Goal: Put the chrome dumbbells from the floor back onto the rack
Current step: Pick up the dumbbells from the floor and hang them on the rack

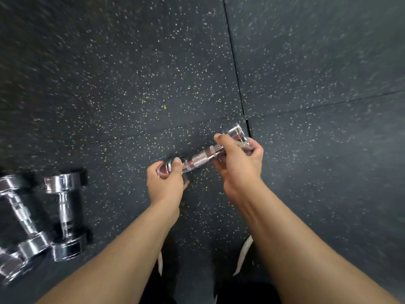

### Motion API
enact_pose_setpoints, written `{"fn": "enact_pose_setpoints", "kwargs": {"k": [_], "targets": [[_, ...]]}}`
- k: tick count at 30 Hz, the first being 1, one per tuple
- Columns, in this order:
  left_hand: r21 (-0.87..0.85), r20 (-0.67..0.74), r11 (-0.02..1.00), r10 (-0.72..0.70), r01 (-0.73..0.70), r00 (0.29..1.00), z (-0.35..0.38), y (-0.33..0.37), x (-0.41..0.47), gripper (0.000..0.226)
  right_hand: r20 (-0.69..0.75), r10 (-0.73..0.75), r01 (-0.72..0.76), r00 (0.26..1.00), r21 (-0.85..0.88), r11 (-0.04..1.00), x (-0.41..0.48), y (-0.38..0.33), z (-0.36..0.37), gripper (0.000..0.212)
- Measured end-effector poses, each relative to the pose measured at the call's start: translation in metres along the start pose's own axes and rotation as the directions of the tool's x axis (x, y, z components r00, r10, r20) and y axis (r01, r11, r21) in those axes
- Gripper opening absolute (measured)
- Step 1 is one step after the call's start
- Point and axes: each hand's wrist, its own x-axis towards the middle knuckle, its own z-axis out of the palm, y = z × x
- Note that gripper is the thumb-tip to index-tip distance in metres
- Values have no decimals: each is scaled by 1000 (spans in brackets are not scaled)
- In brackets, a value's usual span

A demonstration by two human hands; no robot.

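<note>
On the speckled floor (131, 84) at far left lie 2 chrome dumbbells (63, 216) side by side, with part of a 3rd at the edge. The left hand (166, 183) and right hand (238, 159) each clamp fingers round 1 end of a 4th dumbbell (201, 159), held tilted above the floor.

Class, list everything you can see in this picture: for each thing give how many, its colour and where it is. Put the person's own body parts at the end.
held dumbbell: one, chrome, gripped at both ends, centre.
floor dumbbells: two fully seen, chrome, lower left, side by side, one and one nearer the edge; a further chrome piece at the corner is cut off.
floor mats: dark rubber with pale and yellow flecks, seams crossing right of centre.
rack: not in view.
left hand: one, on the dumbbell's near-left head.
right hand: one, on the far-right head.
</note>
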Motion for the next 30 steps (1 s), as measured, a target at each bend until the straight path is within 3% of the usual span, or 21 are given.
{"fn": "enact_pose_setpoints", "kwargs": {"k": [6,11,13,16,19,23,27,30], "targets": [[-296,159,951,139,-87,977,-57,134,-105,36,224,-300,338,927,-160,927,-170,-126,50,60],[-418,302,894,307,-164,902,-131,286,-234,65,396,-503,585,768,-114,803,-370,-253,96,56],[-430,359,878,381,-211,852,-167,353,-296,66,467,-581,691,666,-95,716,-457,-301,115,58],[-483,395,826,502,-291,769,-224,454,-390,48,552,-680,833,483,-51,550,-583,-369,144,61],[-557,425,728,663,-399,616,-290,546,-487,39,592,-761,926,266,64,373,-701,-427,168,62],[-619,322,576,806,-534,496,-381,633,-596,35,612,-790,955,-30,250,157,-834,-479,188,62],[-643,126,446,863,-623,489,-473,667,-678,36,598,-751,906,-280,423,-1,-935,-493,197,64],[-647,28,367,887,-668,461,-536,666,-719,35,575,-711,846,-404,530,-52,-993,-483,202,65]]}}
